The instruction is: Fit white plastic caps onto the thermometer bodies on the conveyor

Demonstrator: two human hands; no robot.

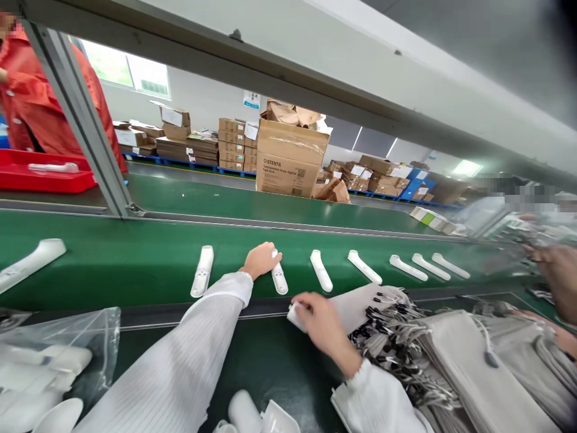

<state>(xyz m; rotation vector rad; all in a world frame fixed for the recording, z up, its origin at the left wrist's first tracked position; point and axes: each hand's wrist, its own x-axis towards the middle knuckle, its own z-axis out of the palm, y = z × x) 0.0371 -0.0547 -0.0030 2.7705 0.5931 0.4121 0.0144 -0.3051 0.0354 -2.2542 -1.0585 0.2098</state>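
My left hand (260,260) reaches onto the green belt, its fingers closed around the upper end of a white handheld device (280,280) with small buttons. Closer to me, my right hand (321,325) is pinched around a small white piece (295,317); motion blur hides its exact kind. Just right of that hand lies a heap of grey drawstring pouches (469,361) with black cord ends. Another white device (202,271) lies on the belt left of my left hand, and a similar one (321,270) to its right.
Several more white devices (364,267) are spaced along the belt (157,240). A clear plastic bag (103,337) of white parts sits at left, with white caps (246,412) at the front. A metal post (83,120) rises at left. A co-worker's hand (559,276) is at far right.
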